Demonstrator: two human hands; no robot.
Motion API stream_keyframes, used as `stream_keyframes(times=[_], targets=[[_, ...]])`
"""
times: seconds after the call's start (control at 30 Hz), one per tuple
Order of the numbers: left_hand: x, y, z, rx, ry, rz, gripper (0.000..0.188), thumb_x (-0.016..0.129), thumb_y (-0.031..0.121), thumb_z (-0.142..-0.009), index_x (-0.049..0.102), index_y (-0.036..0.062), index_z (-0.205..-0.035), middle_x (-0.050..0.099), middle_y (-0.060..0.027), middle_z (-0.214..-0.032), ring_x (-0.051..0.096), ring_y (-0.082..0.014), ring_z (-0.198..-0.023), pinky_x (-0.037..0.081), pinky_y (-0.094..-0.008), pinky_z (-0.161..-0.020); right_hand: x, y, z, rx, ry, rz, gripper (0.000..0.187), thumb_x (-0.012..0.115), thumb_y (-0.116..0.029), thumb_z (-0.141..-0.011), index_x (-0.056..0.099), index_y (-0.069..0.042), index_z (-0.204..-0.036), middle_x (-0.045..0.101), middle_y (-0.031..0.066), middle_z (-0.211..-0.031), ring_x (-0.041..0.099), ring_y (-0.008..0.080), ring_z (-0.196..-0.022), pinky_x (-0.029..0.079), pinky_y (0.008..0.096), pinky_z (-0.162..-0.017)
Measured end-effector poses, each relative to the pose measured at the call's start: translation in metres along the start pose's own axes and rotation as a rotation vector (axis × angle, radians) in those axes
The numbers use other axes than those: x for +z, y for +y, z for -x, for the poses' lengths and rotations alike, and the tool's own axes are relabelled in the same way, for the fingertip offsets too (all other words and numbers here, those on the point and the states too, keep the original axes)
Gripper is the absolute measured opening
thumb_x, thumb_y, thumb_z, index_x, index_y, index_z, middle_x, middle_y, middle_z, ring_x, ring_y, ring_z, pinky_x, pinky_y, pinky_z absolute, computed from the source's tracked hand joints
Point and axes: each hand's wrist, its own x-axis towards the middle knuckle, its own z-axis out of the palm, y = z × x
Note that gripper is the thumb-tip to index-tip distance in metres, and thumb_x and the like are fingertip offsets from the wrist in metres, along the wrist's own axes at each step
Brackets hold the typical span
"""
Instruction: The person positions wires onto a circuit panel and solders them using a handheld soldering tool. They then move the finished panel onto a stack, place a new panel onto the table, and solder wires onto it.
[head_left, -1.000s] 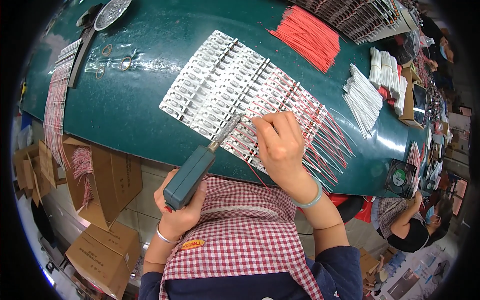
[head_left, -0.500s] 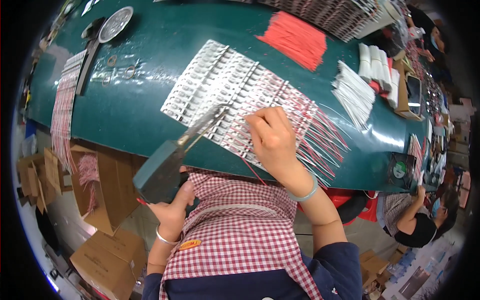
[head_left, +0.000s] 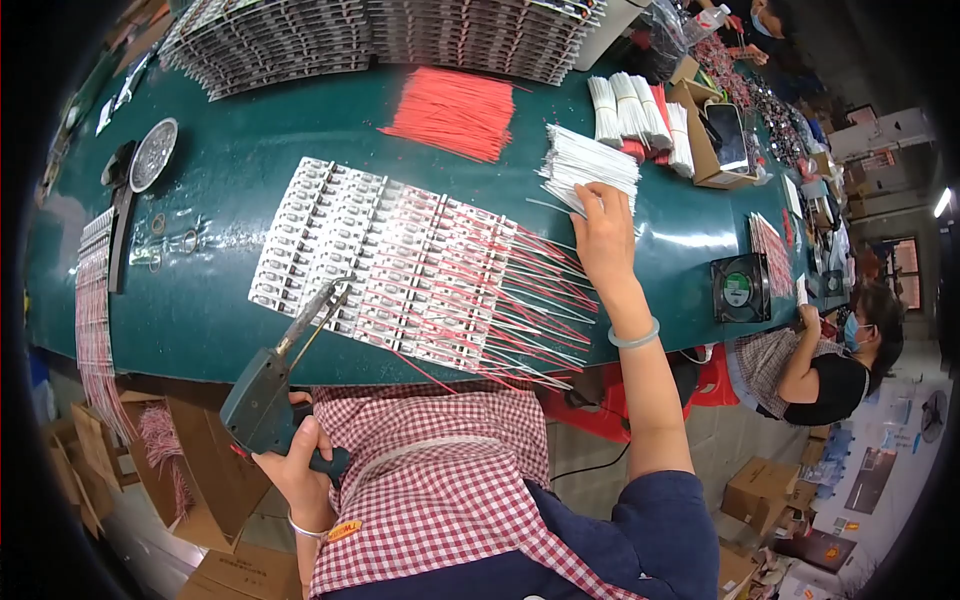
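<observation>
My left hand (head_left: 298, 465) grips a dark green soldering gun (head_left: 258, 398) by its handle. The gun's metal tip (head_left: 338, 290) is over the lower edge of a white panel (head_left: 345, 240), a sheet of small boards in rows. Red and white wires (head_left: 545, 300) fan out from the panel's right side. To the right of the panel, my right hand (head_left: 607, 240) is at the near end of a pile of white wires (head_left: 590, 165), fingers bent and closed on a wire there. The fingertips partly hide what they pinch.
A heap of red wires (head_left: 455, 112) lies behind the panel, before tall stacked panels (head_left: 400, 40). White bundles (head_left: 632, 110) and a cardboard box with a phone (head_left: 715, 135) are at the right. A small fan (head_left: 740, 288), a metal dish (head_left: 154, 156) and a seated co-worker (head_left: 825, 355) are also in view.
My right hand has left the wires on the panel and moved right and away to the white wire pile. The soldering gun stays in my left hand, its tip still by the panel's near edge.
</observation>
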Motion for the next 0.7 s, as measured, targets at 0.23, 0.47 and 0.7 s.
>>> stream_keyframes(times=[0.23,0.47,0.7], targets=[[0.017,0.012,-0.015,0.007,-0.014,-0.027,0.049,0.064,-0.006,-0.082,0.049,-0.0051,-0.128,0.063,-0.0191,-0.108,0.053,-0.0138,-0.053,0.042,-0.0252,-0.044,0.021,0.018,-0.006,0.035,0.068,0.007,0.022,0.073,0.0,-0.076,0.069,-0.002,-0.098,0.064,0.0096,-0.099,0.06,0.0291,-0.093,0.049,0.0406,-0.077],[0.029,0.008,-0.026,-0.044,-0.034,-0.026,0.048,0.064,-0.006,-0.082,0.049,-0.0051,-0.128,0.062,-0.0194,-0.109,0.053,-0.014,-0.053,0.042,-0.0256,-0.044,0.021,0.02,-0.011,0.018,0.141,-0.028,0.013,0.069,0.0,-0.079,0.068,-0.006,-0.091,0.063,0.0075,-0.088,0.061,0.0281,-0.085,0.049,0.0397,-0.074],[0.036,0.011,-0.03,-0.047,-0.015,-0.064,0.043,0.064,-0.003,-0.081,0.052,-0.0041,-0.123,0.062,-0.0169,-0.105,0.05,-0.0122,-0.051,0.04,-0.0228,-0.043,0.001,0.024,-0.03,-0.032,0.119,0.024,0.011,0.067,0.0,-0.084,0.068,-0.006,-0.094,0.063,0.0097,-0.088,0.062,0.0304,-0.081,0.049,0.04,-0.071]])
